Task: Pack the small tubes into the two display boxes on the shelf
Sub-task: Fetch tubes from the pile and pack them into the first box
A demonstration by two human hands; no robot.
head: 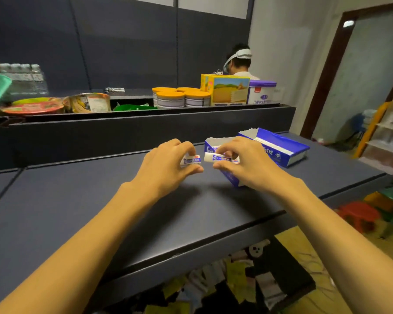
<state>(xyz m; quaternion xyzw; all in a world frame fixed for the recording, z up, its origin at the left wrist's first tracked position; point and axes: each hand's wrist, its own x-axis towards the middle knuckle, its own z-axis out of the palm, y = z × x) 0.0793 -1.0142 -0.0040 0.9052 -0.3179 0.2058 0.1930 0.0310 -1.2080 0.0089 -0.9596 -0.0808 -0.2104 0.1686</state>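
My left hand (168,162) pinches a small white and blue tube (191,160) a little above the dark shelf (100,200). Just to its right, my right hand (243,162) pinches another small tube (216,157), with at least one more tube tucked under its fingers. Behind and under my right hand stands the near blue and white display box (231,180), mostly hidden by the hand. The second blue display box (279,146) lies farther right on the shelf, open at the top.
Behind a raised ledge stand orange-lidded tins (179,98), a yellow carton (227,90), a purple tub (262,92) and noodle bowls (34,107). A person with a headset (238,61) stands beyond. Plastic stools (361,214) sit on the floor at right.
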